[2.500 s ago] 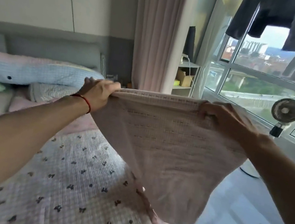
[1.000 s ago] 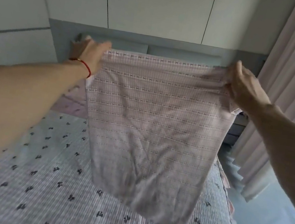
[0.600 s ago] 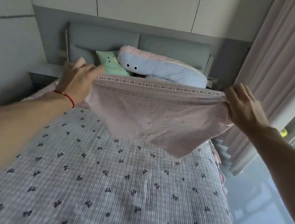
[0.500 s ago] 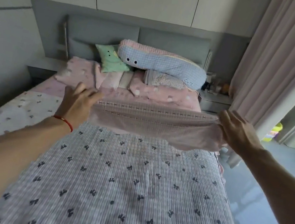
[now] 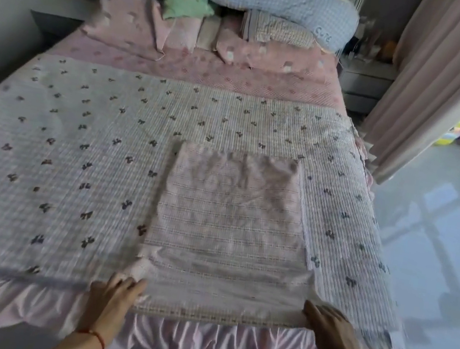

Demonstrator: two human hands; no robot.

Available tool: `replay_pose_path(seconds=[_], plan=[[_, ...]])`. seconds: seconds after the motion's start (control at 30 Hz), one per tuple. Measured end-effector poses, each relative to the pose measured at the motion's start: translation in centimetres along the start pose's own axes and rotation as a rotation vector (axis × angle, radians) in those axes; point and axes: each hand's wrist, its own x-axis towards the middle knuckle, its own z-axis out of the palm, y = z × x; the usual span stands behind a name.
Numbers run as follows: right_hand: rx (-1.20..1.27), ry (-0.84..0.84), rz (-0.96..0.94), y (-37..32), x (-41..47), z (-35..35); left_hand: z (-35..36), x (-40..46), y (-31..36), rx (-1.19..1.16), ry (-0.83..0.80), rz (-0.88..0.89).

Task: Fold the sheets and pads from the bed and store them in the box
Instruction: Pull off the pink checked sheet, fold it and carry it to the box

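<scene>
Sheet (image 5: 229,223), held in the air a second ago, is now lying on bed (image 5: 53,151), left hand (image 5: 114,295) and right hand (image 5: 328,325) gripping its near corners, next fold pending.

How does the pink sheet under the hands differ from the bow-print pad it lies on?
The pink sheet is the smaller, lying near the foot edge; the bow-print pad spans nearly the bed's width. The pink sheet carries fine horizontal stripes; the bow-print pad has scattered dark bows on a grid weave. The left hand and right hand are at the pink sheet's near corners; the bow-print pad lies unhandled. Both lie flat.
</scene>
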Motion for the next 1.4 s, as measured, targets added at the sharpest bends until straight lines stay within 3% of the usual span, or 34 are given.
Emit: replay_pose_path(seconds=[0.2, 0.33, 0.43, 0.5, 0.57, 0.6, 0.67, 0.77, 0.87, 0.93, 1.23, 1.3, 1.4], plan=[[0.033, -0.146, 0.209, -2.2, -5.5, 2.3, 1.8, -4.4, 1.5, -0.027, -0.191, -0.072], [0.062, -0.283, 0.244, -2.3, -7.9, 3.1, 3.5, -6.2, 1.1, -0.085, -0.319, -0.131], [0.057, -0.329, 0.249, -2.1, -8.5, 4.5, 4.6, -5.9, 0.9, -0.244, -0.456, -0.317], [0.065, -0.542, 0.24, -2.8, -8.0, 4.3, 5.1, -5.3, 0.8, -0.326, -0.527, -0.389], [0.021, -0.751, 0.17, -2.6, -6.5, 4.7, 5.2, -3.8, 1.3, -0.304, -0.645, -0.288], [0.045, -0.819, 0.165, -2.5, -5.7, 5.1, 5.1, -2.8, 1.5, -0.312, -0.744, -0.256], [0.169, -0.911, 0.269, -1.1, -3.1, 6.7, 6.7, 1.1, 3.1, -0.393, -0.778, -0.275], [0.075, -0.695, 0.329, 0.2, 0.8, 8.9, 8.0, 5.4, 6.0, -0.553, -0.661, -0.433], [0.021, -0.494, 0.475, 2.5, 4.8, 10.5, 9.5, 9.7, 7.9, -0.373, -0.395, -0.573], [0.016, -0.453, 0.506, 4.2, 7.9, 11.0, 9.0, 12.7, 8.1, -0.318, -0.344, -0.613], [0.278, -0.185, 0.412, 17.9, 30.6, 15.7, 6.3, 37.6, 1.8, -0.211, -0.172, -0.474], [0.324, -0.061, 0.538, 19.5, 36.2, 16.5, 5.9, 43.6, -0.1, -0.208, -0.094, -0.474], [0.414, 0.064, 0.769, 21.0, 43.2, 18.0, 5.5, 51.7, -2.0, -0.186, 0.046, -0.624]])
